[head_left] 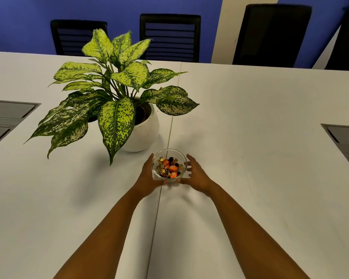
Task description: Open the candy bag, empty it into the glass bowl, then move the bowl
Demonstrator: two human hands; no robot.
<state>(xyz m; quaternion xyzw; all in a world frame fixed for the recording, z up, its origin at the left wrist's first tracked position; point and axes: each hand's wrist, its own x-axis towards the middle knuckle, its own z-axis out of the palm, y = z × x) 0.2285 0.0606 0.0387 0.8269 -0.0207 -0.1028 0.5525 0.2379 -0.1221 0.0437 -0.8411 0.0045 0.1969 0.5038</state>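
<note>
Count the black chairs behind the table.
4: black chair far left, one behind the plant, one right of centre, one cut by right edge. More may be out of frame.

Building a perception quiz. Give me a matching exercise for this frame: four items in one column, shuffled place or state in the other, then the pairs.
Items:
1. bowl
2. left hand
3. plant pot
4. chairs

Descriptions:
A. lined up beyond the table's far edge
B. white, just past the bowl
C. glass, holds orange and gold wrapped candies
D. cupping the bowl's left side

Pairs: 1-C, 2-D, 3-B, 4-A
</note>
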